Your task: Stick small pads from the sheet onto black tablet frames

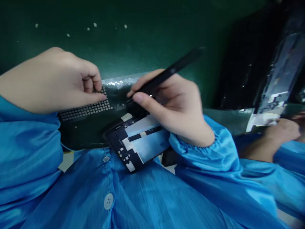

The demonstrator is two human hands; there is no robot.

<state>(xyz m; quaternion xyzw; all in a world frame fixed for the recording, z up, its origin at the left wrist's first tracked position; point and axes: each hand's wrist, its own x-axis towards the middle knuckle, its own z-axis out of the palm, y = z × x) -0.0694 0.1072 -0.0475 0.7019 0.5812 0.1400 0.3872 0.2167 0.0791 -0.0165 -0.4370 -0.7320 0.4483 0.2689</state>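
My left hand (64, 82) is curled over a clear sheet of small square pads (95, 108), its thumb and index fingertip at the end of the pad rows. My right hand (175, 101) grips a slim black pen-shaped tool (172, 69) like a pencil, its lower tip angled down and left above the sheet's bare strip; blur hides its exact kind. Below that hand an opened tablet-like device (149, 144) lies tilted at the table edge, against my blue smock. Silvery panels, a dark ribbon strip and small white patches show inside it. My right hand covers its upper right part.
Small white scraps (95, 24) dot the green table mat (152, 35). A large black object (245, 66) stands at the right, beside blurred shiny parts (278, 70). Another person's hand (282, 130) and blue sleeve are at the right edge.
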